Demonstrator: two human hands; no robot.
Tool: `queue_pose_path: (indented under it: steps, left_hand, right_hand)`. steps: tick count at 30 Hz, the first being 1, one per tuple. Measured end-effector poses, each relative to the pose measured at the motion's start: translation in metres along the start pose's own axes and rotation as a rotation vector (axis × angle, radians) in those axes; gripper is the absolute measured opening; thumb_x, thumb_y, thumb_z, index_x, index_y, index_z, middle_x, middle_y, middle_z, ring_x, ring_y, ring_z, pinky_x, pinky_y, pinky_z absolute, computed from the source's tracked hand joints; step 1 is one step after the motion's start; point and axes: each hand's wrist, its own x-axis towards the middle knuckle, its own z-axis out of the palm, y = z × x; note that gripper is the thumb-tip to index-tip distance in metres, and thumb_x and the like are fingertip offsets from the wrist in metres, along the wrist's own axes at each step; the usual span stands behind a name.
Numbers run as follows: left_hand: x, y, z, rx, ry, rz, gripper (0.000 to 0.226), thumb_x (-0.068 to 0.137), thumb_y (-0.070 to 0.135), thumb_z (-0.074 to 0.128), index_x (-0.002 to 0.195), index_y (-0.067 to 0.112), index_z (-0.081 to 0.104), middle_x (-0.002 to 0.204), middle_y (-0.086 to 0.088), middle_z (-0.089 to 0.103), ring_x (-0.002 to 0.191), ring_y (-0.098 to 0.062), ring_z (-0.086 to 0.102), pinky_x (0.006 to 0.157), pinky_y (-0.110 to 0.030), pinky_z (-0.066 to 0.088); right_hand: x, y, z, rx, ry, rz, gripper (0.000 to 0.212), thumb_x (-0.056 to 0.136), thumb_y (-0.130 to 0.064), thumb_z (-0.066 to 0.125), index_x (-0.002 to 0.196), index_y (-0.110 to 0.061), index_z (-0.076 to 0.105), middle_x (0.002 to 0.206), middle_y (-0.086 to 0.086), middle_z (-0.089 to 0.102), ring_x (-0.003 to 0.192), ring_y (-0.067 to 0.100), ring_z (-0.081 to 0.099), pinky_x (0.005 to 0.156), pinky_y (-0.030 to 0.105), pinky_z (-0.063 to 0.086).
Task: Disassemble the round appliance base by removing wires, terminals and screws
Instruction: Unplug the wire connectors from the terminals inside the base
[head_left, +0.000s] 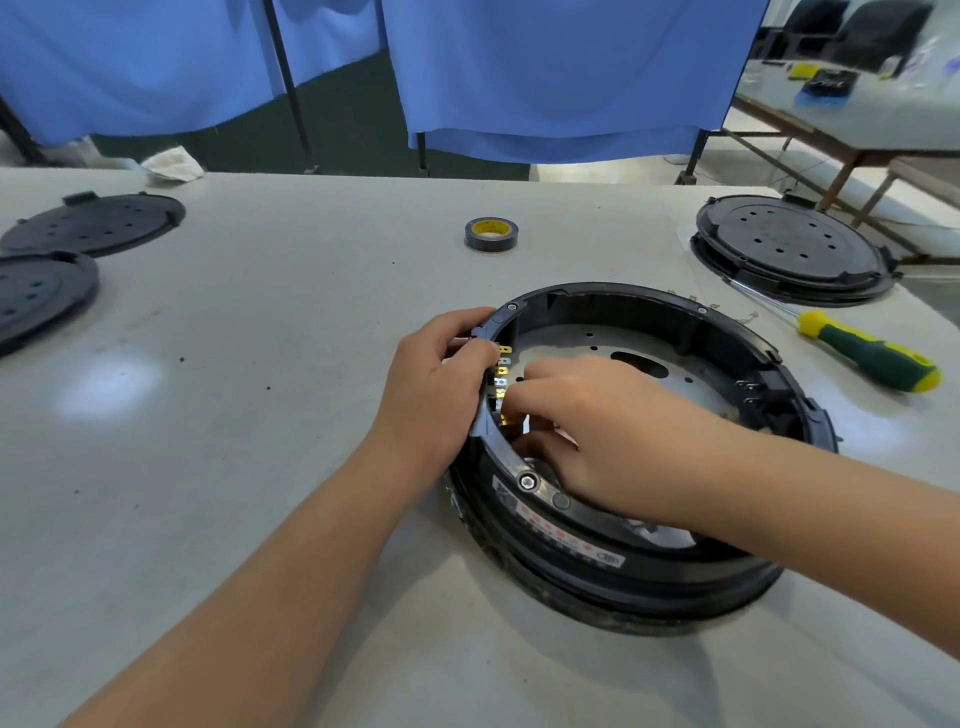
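**Both hands at the terminal strip of the round base**

Your left hand (441, 374) curls over the left rim of the round appliance base (649, 571), which sits right of center in the lower half of the frame on the pale table (260, 415); fingers and thumb clasp the rim block that carries the terminals (503, 370). Your right hand (587, 415) reaches across the open ring from the right, its fingertips bunched against the lower end of that gold and silver row; whether they actually pinch a terminal cannot be told, since the hand hides the contact. A screw (528, 481) shows on the near rim, just below your right hand. A screwdriver (862, 353) with a green and yellow handle lies at the right, apart from the base. A roll of tape (491, 234) stands above center. Two black discs (67, 249) rest at the upper left, another round base (789, 249) at the upper right. Blue curtains (545, 67) hang behind the table.
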Motion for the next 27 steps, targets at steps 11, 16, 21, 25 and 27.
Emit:
queue_pose_path:
  steps: [11, 16, 21, 25, 27]
  left_hand:
    - [0.0001, 0.0000, 0.0001, 0.004, 0.002, 0.008, 0.035, 0.085, -0.002, 0.050, 0.090, 0.028, 0.068, 0.067, 0.015, 0.070, 0.064, -0.001, 0.062, 0.059, -0.014, 0.050]
    - [0.0001, 0.0023, -0.0007, 0.021, 0.004, 0.017, 0.039, 0.085, -0.003, 0.051, 0.084, 0.033, 0.067, 0.067, 0.018, 0.070, 0.064, 0.001, 0.062, 0.062, -0.015, 0.050]
    - [-0.0017, 0.0018, -0.0003, 0.018, 0.006, 0.028, 0.039, 0.085, -0.003, 0.050, 0.083, 0.032, 0.068, 0.066, 0.017, 0.070, 0.063, 0.001, 0.063, 0.059, -0.015, 0.051]
    - [-0.0012, 0.0019, -0.0001, 0.017, 0.003, 0.011, 0.040, 0.085, -0.002, 0.050, 0.083, 0.034, 0.068, 0.068, 0.017, 0.070, 0.064, 0.001, 0.063, 0.059, -0.014, 0.051]
    - [-0.0020, 0.0034, -0.0007, 0.044, -0.002, 0.005, 0.041, 0.086, -0.001, 0.050, 0.083, 0.036, 0.068, 0.071, 0.017, 0.071, 0.067, 0.002, 0.063, 0.062, -0.014, 0.051]
  right_hand:
    - [-0.0039, -0.0017, 0.0016, 0.108, -0.012, 0.094, 0.014, 0.085, -0.018, 0.054, 0.074, -0.025, 0.049, 0.065, -0.010, 0.041, 0.067, 0.015, 0.039, 0.061, 0.033, 0.037]
    - [0.0006, 0.0004, -0.0003, -0.025, 0.005, -0.002, 0.007, 0.087, -0.014, 0.056, 0.090, -0.014, 0.063, 0.077, -0.005, 0.042, 0.069, 0.012, 0.030, 0.059, 0.023, 0.016]
    - [-0.0030, 0.0006, 0.0037, 0.053, 0.004, 0.073, 0.009, 0.085, -0.018, 0.055, 0.078, -0.021, 0.060, 0.070, -0.007, 0.048, 0.063, 0.013, 0.042, 0.059, 0.031, 0.033]
    - [-0.0030, 0.0033, 0.0046, 0.164, -0.008, 0.118, 0.015, 0.084, -0.024, 0.059, 0.070, -0.026, 0.055, 0.064, -0.011, 0.050, 0.062, 0.002, 0.045, 0.060, 0.032, 0.041]
    - [-0.0028, 0.0047, 0.0039, 0.183, 0.005, 0.109, 0.005, 0.084, -0.024, 0.063, 0.079, -0.023, 0.063, 0.066, -0.014, 0.052, 0.063, -0.001, 0.047, 0.062, 0.019, 0.038]
